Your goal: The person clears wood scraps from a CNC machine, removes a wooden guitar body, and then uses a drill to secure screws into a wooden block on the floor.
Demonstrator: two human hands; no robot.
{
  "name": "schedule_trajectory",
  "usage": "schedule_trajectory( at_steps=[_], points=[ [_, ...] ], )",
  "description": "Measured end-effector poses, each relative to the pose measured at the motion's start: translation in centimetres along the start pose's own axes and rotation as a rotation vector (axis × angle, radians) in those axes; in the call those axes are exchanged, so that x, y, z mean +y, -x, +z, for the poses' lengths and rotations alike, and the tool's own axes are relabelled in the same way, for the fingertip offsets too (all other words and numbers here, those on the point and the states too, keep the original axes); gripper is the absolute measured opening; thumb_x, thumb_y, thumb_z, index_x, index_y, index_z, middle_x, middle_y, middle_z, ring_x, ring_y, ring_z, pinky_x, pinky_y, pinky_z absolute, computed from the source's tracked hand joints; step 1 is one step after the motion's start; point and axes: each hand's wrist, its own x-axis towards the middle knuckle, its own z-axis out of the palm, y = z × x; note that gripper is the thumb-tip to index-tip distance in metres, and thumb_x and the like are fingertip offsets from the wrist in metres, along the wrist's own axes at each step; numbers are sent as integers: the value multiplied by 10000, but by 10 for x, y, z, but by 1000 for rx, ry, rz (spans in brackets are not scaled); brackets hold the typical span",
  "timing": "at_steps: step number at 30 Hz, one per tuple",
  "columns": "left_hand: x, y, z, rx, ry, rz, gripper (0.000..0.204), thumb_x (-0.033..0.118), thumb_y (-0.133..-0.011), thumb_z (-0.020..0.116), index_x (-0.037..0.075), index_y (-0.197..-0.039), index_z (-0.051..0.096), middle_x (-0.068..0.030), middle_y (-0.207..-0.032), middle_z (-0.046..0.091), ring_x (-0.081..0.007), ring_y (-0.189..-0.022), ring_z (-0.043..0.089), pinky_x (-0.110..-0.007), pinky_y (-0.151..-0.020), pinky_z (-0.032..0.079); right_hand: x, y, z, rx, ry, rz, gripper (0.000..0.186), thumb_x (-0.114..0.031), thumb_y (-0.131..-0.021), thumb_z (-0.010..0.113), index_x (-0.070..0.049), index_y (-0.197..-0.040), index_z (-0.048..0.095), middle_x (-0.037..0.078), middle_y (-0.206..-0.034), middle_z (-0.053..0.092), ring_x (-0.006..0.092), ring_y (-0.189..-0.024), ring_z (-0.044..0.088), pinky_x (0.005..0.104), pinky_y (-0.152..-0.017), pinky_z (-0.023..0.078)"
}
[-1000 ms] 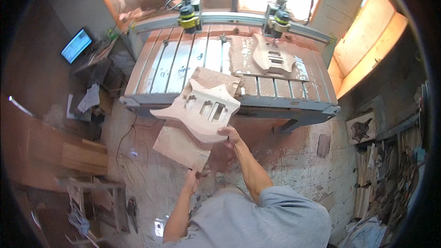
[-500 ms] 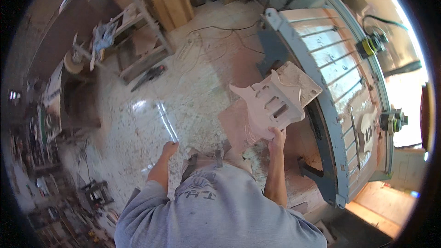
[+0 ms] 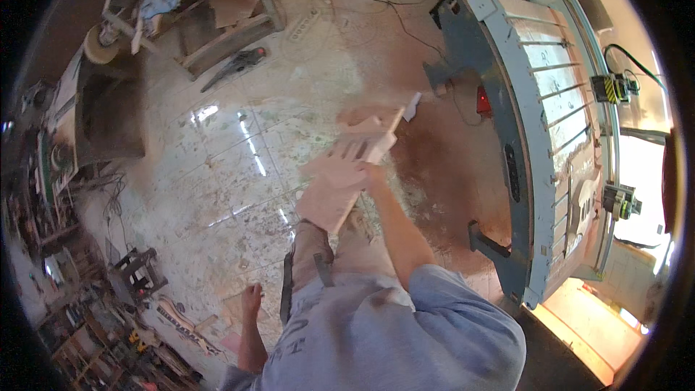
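My right hand grips the near edge of a pale, unpainted guitar body, which is tilted and smeared by motion. Slots and pickup cavities show in its face. Just below that hand is a flat pale wooden piece with a thick edge; I cannot tell whether it is joined to the guitar body or separate. Low on the left hangs my left hand, its fingers loosely curled with nothing in them. It is away from the guitar body, beside my trouser leg.
A long grey slatted machine table stands on the right, with another guitar body on it. A wooden rack and a black tool are at the far left. A cable crosses the dusty floor. Cluttered shelves line the lower left.
The guitar body has swung left and away from the machine table with my right hand. My left hand has dropped lower and nearer my side. The view has shifted and my body has turned.
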Motion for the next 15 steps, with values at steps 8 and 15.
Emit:
schedule_trajectory(
  at_steps=[8,15],
  points=[
    [-40,80,33,61,-19,-108,460,387,-988,571,-68,-1022,630,-185,-898,683,-275,-818,714,-406,-746,536,69,-40,53,131,380,-6,393,-159,-568,804,40,-892,703,164,-886,692,291,-754,675,411,-632,548],
    [18,42,36,136,-18,-46,421,343,-1026,511,-55,-1123,607,-208,-999,670,-286,-898,678,-402,-775,522,104,-101,67,399,702,-263,394,-238,-623,790,24,-905,705,196,-854,718,318,-815,715,442,-698,545]
  ],
)
